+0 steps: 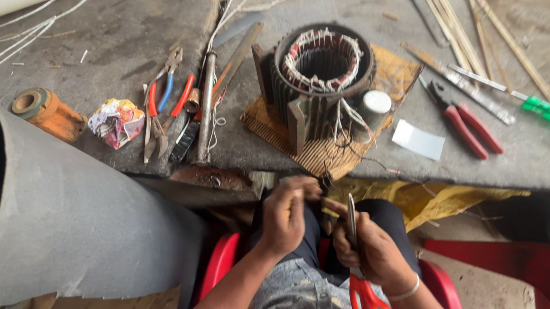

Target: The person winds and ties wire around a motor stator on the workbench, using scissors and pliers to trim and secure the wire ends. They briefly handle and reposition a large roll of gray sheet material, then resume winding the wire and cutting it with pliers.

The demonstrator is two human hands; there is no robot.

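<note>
My right hand [371, 248] grips red-handled scissors [368, 300] with the blades pointing up toward the bench edge. My left hand [286, 213] is blurred and pinches a small piece of material close to the scissor blades; I cannot tell what it is. Both hands are over my lap, below the bench edge. On the bench above them sits a motor stator [319, 70] with copper windings and loose white leads, resting on a piece of corrugated cardboard [320, 151].
Pliers and cutters [162, 101] lie left of the stator, beside a metal rod [206, 104], a crumpled wrapper [117, 122] and an orange spool [46, 111]. Red pliers [467, 123], a green screwdriver [549, 110] and bamboo sticks [464, 32] lie right. A grey sheet roll [57, 223] fills the left.
</note>
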